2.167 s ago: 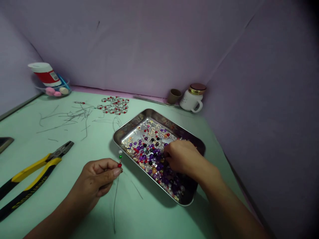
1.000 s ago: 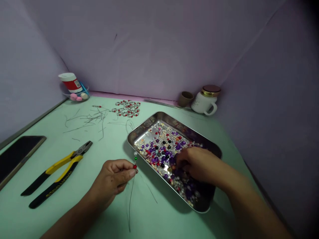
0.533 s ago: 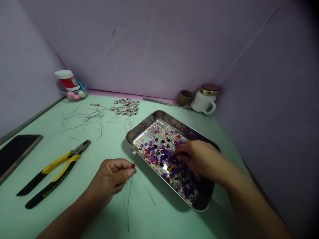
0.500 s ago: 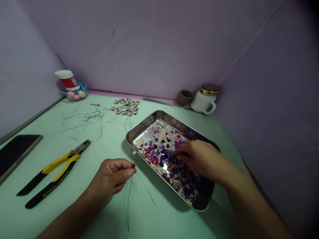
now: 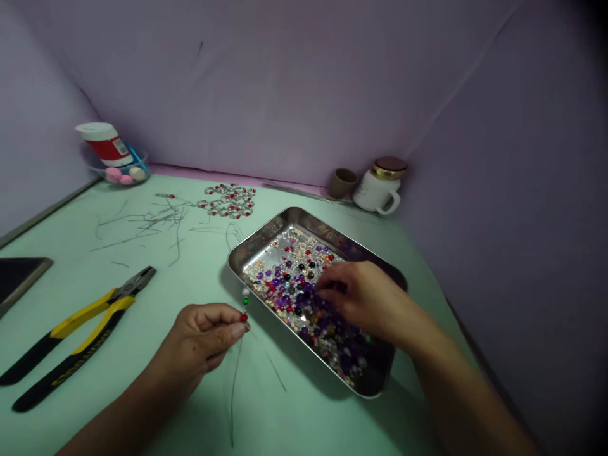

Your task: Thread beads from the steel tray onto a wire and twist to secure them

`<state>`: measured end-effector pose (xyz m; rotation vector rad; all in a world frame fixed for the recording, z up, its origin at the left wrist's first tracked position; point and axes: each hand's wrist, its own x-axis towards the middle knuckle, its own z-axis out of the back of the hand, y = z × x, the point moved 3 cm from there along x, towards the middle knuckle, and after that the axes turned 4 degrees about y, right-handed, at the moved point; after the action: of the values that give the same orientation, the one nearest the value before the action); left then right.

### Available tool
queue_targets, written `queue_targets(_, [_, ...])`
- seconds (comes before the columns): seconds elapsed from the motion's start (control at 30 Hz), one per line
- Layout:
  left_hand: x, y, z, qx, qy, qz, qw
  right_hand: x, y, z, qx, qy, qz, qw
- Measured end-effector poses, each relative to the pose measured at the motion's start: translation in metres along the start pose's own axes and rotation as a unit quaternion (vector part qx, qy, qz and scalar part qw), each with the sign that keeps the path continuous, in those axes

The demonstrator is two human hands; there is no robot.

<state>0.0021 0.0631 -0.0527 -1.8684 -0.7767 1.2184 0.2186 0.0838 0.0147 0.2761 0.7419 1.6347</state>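
Between thumb and fingers, my left hand [image 5: 206, 337] pinches a wire strung with beads [image 5: 245, 302]; white, green and red beads show above the fingertips. Thin wire ends [image 5: 234, 396] trail below them onto the table. My right hand [image 5: 363, 297] reaches into a metal tray [image 5: 311, 349], its fingers bent down among mixed loose beads [image 5: 289, 278] in purple, red, black and clear. Its fingertips are partly hidden, and whether a bead is between them I cannot make out. The tray's near left rim lies just right of my left hand.
Yellow-and-black pliers [image 5: 90, 335] lie on the left, beside a dark flat device [image 5: 21, 278]. Cut wires [image 5: 164, 218] and a beaded chain [image 5: 230, 201] lie farther back. A bowl [image 5: 142, 174] holding a white-and-red container [image 5: 107, 144], a brown cup [image 5: 342, 182] and a lidded mug [image 5: 377, 190] stand by the wall.
The whole view has shifted, so everything sits farther left. My right hand's fingers have moved slightly among the beads. My left hand keeps its pinch on the beaded wire.
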Motion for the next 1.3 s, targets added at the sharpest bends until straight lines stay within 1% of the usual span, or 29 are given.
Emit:
queue_targets(0.03, [-0.001,0.0,-0.002,0.003,0.003,0.0,1.0,-0.002,0.007,-0.007,0.11,0.007,-0.001,0.994])
queue_targets(0.07, [-0.002,0.0,-0.004,0.004,0.008,0.0,1.0,-0.004,0.015,-0.015,0.232,0.032,-0.02,0.972])
queue_targets(0.1, [-0.003,0.001,-0.007,0.001,0.017,-0.001,1.0,-0.006,0.022,-0.024,0.338,0.066,-0.041,0.938])
queue_targets(0.13, [-0.004,0.001,-0.009,-0.002,0.029,-0.004,1.0,-0.009,0.03,-0.032,0.413,0.09,-0.054,0.905])
queue_targets(0.17, [-0.006,0.001,-0.012,-0.005,0.042,-0.007,0.999,-0.011,0.036,-0.039,0.459,0.097,-0.067,0.881])
queue_targets(0.2, [-0.008,0.0,-0.014,-0.01,0.054,-0.009,0.998,-0.013,0.04,-0.045,0.484,0.106,-0.077,0.865])
queue_targets(0.23, [-0.01,0.0,-0.017,-0.015,0.063,-0.012,0.998,-0.014,0.042,-0.049,0.495,0.114,-0.08,0.857])
queue_targets(0.37, [-0.017,-0.002,-0.023,-0.041,0.079,-0.016,0.996,-0.016,0.043,-0.063,0.483,0.158,-0.067,0.859])
queue_targets(0.43, [-0.019,-0.002,-0.025,-0.044,0.08,-0.016,0.996,-0.016,0.041,-0.067,0.478,0.166,-0.064,0.86])
queue_targets(0.6, [-0.023,-0.002,-0.026,-0.031,0.076,-0.017,0.996,-0.017,0.042,-0.072,0.473,0.147,-0.047,0.867])
queue_targets(0.7, [-0.026,-0.004,-0.026,-0.005,0.074,-0.04,0.996,-0.017,0.044,-0.073,0.468,0.138,-0.036,0.872])
queue_targets(0.87, [-0.026,-0.009,-0.025,-0.004,0.033,-0.066,0.997,-0.017,0.044,-0.073,0.467,0.115,-0.029,0.876])
queue_targets(1.0, [-0.026,-0.016,-0.025,0.072,-0.007,-0.086,0.994,-0.018,0.046,-0.073,0.434,0.097,-0.032,0.895])
queue_targets(1.13, [-0.03,-0.019,-0.024,0.127,-0.029,-0.102,0.986,-0.018,0.051,-0.072,0.401,0.085,-0.058,0.91])
queue_targets(1.3, [-0.037,-0.024,-0.024,0.229,-0.09,-0.123,0.961,-0.018,0.054,-0.072,0.385,0.078,-0.083,0.916])
